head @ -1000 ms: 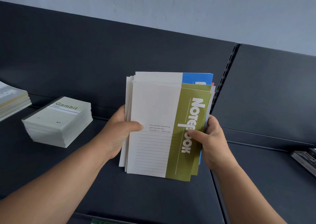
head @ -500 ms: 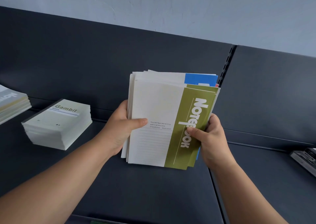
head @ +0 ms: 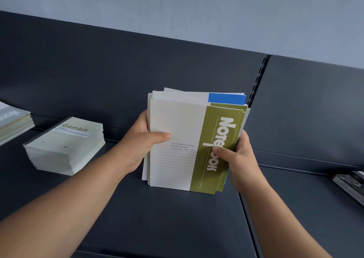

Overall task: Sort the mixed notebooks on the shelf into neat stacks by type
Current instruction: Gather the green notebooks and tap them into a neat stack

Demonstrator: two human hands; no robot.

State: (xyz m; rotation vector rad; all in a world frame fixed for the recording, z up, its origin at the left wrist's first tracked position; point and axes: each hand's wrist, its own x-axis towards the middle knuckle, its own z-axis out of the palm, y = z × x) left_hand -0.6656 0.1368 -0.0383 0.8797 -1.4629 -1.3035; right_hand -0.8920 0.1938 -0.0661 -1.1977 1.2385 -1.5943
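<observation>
Raised slightly since a second ago and more fanned along its top, the bundle of notebooks [head: 177, 123] stands upright over the dark shelf [head: 157, 218], left hand [head: 141, 139] gripping its left edge with the thumb on the cover, right hand [head: 238, 159] pinching the green side, Gambit stack [head: 65, 147] lying well to the left.

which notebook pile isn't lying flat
The bundle with the olive-green Notebook cover, gripped upright by the left hand and right hand; the Gambit stack and the grey-topped stack lie flat.

Pale blue-grey painted wall [head: 197, 7] w/ scuffs, dark grey metal back panel [head: 118, 70], slotted black upright [head: 258, 76], dark grey shelf deck [head: 167, 218].
</observation>
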